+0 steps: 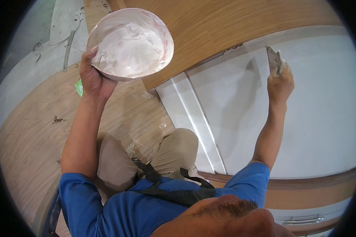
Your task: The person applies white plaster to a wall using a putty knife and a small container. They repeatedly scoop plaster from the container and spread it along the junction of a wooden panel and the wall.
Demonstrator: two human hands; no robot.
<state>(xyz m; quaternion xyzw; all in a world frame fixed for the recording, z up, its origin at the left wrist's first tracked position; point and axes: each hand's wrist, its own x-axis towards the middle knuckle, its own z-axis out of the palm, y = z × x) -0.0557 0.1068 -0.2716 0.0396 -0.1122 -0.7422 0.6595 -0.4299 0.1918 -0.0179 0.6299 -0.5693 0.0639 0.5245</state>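
Observation:
My left hand (95, 79) is closed on a round bowl (97, 31), its thumb over the near left rim and the other fingers underneath. White putty (130, 51) is spread thickly over the inside of the bowl, which tilts toward me. Out to the right, my right hand (281, 85) grips a putty knife (273, 61) with white putty smeared along it and on the fingers. The knife's blade points away from me, in front of the white wall panel (316, 114); whether it touches the surface I cannot tell.
A wood-grain panel (221, 23) borders the white surface at the far side, with a ragged edge between them. A white vertical trim strip (197, 118) stands right of my knees. On the wood-look floor (39, 102) are small scraps, a green piece (79, 87) and a long thin strip (69, 51).

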